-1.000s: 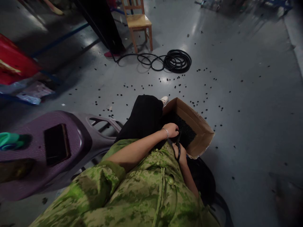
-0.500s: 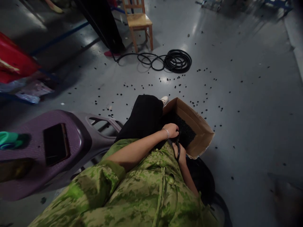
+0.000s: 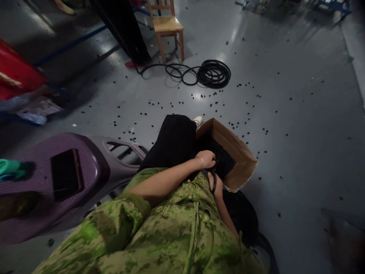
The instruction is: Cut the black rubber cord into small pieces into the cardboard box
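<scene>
I sit with an open cardboard box (image 3: 241, 154) of small black pieces beside my knee. My left hand (image 3: 207, 158), with a silver bracelet on its wrist, is closed at the box's near edge on something small I cannot make out. My right hand (image 3: 218, 186) sits just below it, fingers curled round a thin black ring or cable loop (image 3: 213, 182) that runs up between both hands. My green camouflage jacket hides most of the right forearm.
A purple plastic stool (image 3: 94, 163) at left carries a dark phone (image 3: 66, 174). Black pellets lie scattered over the grey floor. A coiled black hose (image 3: 212, 73) and a wooden chair (image 3: 167, 26) stand farther off, beside another person's dark legs (image 3: 128, 30).
Both hands stay at the box edge and have barely shifted; the view has drifted slightly.
</scene>
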{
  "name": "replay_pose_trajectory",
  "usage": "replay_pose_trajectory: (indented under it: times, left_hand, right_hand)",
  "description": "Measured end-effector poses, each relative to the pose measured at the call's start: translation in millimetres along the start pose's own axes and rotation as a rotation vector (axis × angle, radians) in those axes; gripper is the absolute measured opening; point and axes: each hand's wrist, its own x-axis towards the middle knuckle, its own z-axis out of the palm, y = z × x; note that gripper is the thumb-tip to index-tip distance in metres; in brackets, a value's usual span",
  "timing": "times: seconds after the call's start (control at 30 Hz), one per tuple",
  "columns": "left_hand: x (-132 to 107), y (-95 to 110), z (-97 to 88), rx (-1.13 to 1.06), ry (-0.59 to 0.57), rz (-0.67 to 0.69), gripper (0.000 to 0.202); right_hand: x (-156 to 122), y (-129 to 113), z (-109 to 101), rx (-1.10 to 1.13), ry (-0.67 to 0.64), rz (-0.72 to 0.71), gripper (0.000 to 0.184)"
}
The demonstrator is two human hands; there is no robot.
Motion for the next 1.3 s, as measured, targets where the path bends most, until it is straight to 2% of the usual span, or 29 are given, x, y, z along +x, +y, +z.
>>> replay_pose_trajectory:
  times: [0.37,0.57,0.7,0.8,0.9,1.1,1.3]
  left_hand:
    - [3,-1,-3.0,-0.044,0.026,-0.041,0.031]
    - [4,-3,-3.3,-0.026,0.018,-0.008,0.031]
    - [-6,4,-11.4,0.089,-0.028,-0.01,0.031]
    - [-18,11,-20.0,0.168,-0.088,-0.064,0.031]
    - [-23,11,-23.7,0.147,-0.111,-0.107,0.033]
    - [-16,-3,-15.3,0.017,-0.069,-0.034,0.035]
    - [-15,-2,-10.8,0.072,-0.139,0.05,0.033]
  right_hand:
    - [-2,-1,0,-0.104,0.058,-0.025,0.067]
    - [-3,2,1,-0.125,0.084,-0.06,0.069]
    - [-4,4,2,-0.138,0.081,-0.076,0.069]
    - [-5,4,1,-0.138,0.068,-0.064,0.068]
    - [-5,3,0,-0.129,0.054,-0.046,0.065]
    - [-5,5,-1,-0.096,0.053,-0.031,0.058]
    - [-3,1,-4,0.043,-0.043,0.013,0.05]
